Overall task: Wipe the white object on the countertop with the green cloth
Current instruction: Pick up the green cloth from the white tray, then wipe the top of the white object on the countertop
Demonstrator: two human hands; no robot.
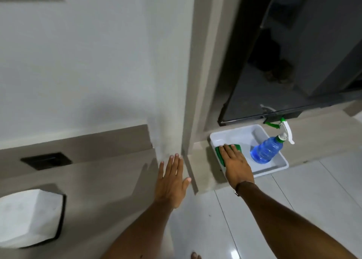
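A white object [29, 217] with faceted sides sits low at the far left on the beige countertop [109, 172]. The green cloth [238, 147] lies in a white tray [242, 135] on a low ledge to the right. My right hand [234, 163] rests flat on the cloth, fingers together, covering most of it. My left hand [172, 182] is spread open against the beige cabinet side, holding nothing. The white object is far from both hands.
A blue spray bottle [266, 150] with a white and green trigger lies tilted in the tray's right half. A dark glass door [293, 62] stands behind the tray. A dark recessed handle [46, 160] is set in the counter front. White floor tiles [293, 209] lie below.
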